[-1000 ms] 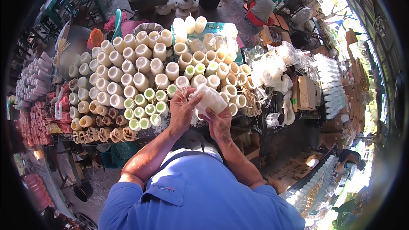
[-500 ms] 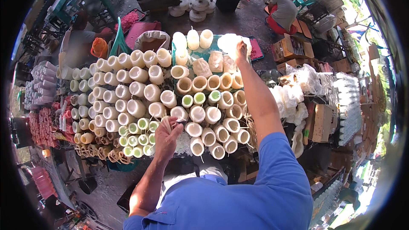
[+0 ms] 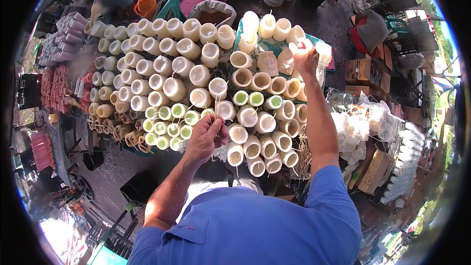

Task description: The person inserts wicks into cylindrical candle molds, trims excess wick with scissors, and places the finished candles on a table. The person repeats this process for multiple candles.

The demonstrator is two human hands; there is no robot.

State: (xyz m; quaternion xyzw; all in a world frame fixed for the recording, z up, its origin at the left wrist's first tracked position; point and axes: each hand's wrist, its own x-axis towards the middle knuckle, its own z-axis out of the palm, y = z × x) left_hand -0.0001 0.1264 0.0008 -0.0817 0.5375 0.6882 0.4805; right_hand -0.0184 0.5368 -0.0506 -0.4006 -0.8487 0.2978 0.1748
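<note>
Grey floor (image 3: 117, 159) surrounds the pale wax cylinders (image 3: 174, 89) on my remote feed. Nearest, the left hand (image 3: 208, 135) pinches thin strands (image 3: 217, 108) rising just beyond it; farther out, the right hand (image 3: 305, 57) curls at a white candle (image 3: 296, 33) by the teal tray (image 3: 268, 45), gripping or not, I cannot tell.

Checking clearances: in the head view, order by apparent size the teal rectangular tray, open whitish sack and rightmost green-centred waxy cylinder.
1. Teal rectangular tray, partly covered
2. Open whitish sack
3. Rightmost green-centred waxy cylinder
</note>
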